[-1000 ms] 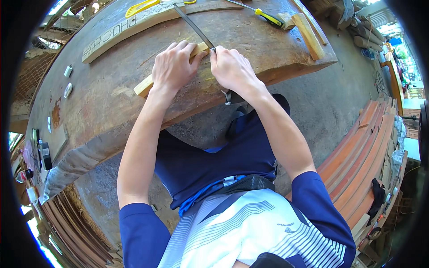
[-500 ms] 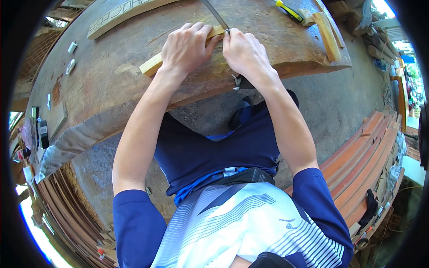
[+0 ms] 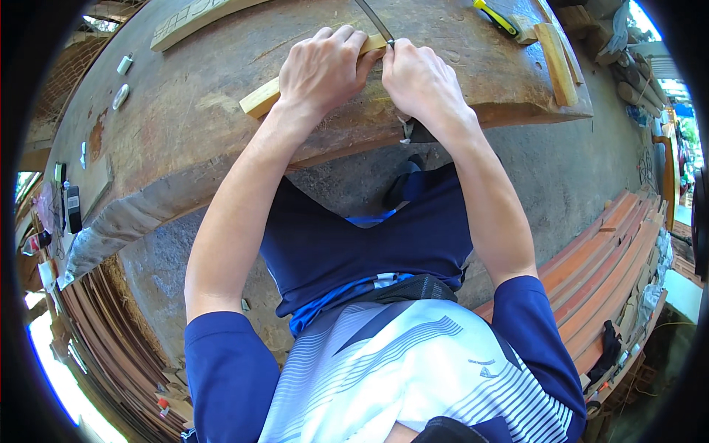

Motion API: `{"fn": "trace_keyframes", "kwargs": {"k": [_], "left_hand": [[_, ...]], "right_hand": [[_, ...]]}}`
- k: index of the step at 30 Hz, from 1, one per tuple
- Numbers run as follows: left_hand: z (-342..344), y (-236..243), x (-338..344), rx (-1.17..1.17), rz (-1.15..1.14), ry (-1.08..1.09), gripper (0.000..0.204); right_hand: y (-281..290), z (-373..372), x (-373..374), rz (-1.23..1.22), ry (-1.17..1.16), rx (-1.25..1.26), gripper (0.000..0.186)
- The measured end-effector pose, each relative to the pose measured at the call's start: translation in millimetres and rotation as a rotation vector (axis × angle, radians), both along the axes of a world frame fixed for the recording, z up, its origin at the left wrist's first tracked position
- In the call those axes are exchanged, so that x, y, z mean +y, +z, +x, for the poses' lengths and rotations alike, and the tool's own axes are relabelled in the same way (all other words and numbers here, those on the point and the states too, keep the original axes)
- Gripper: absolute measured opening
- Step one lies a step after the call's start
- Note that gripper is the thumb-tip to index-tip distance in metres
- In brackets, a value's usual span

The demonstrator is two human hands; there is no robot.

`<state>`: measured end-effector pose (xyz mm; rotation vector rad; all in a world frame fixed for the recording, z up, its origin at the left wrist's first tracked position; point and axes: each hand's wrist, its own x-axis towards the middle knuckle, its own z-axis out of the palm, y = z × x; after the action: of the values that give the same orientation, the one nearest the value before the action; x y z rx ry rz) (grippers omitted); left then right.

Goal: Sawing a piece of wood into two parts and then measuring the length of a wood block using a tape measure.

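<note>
My left hand is closed over a pale squared strip of wood, pressing it against the thick wooden workbench near its front edge. The strip lies slantwise, its near end sticking out left of my wrist. Close beside it, my right hand is wrapped round the grip of a tool with a long narrow grey metal blade. That blade points away from me and crosses by the strip's far end. The grip is hidden inside my fist, so I cannot tell whether it is a file or a chisel.
On the workbench lie a carved board at the far left, a yellow-black screwdriver and wood blocks at the right. Small items stand along the left end. Reddish planks are stacked at lower right, others at lower left.
The view has shifted slightly, so bench and hands sit a little farther right and higher in the picture. Both hands keep their grips, with little movement relative to the wood strip.
</note>
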<state>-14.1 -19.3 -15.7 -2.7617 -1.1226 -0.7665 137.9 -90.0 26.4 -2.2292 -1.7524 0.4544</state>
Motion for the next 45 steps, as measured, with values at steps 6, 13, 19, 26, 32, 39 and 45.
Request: {"fn": "trace_keyframes", "kwargs": {"k": [6, 13, 19, 26, 32, 39, 45], "left_hand": [[2.0, 0.8, -1.5, 0.021, 0.006, 0.017, 0.034], [-0.7, 4.2, 17.4, 0.037, 0.018, 0.032, 0.041], [3.0, 12.7, 26.4, 0.044, -0.055, 0.106, 0.041], [-4.4, 10.8, 11.2, 0.043, -0.088, 0.009, 0.038], [-3.2, 19.3, 18.2, 0.046, -0.166, 0.023, 0.04], [-8.0, 18.0, 30.2, 0.087, -0.222, 0.014, 0.035], [-6.8, 19.5, 30.6, 0.108, -0.235, 0.009, 0.036]], "right_hand": [[-4.2, -1.3, -6.5, 0.022, -0.007, 0.0, 0.039], [6.0, 10.8, -111.4, -0.01, 0.026, -0.081, 0.027], [25.8, 34.6, -241.0, -0.003, -0.164, 0.071, 0.023], [23.9, 22.0, -116.3, 0.18, -0.06, 0.083, 0.037], [-5.4, 5.7, -31.6, 0.147, -0.03, 0.107, 0.042], [-7.8, 0.9, -12.8, 0.129, -0.003, 0.109, 0.041], [-8.9, -0.4, -1.2, 0.15, 0.02, 0.063, 0.034]]}}
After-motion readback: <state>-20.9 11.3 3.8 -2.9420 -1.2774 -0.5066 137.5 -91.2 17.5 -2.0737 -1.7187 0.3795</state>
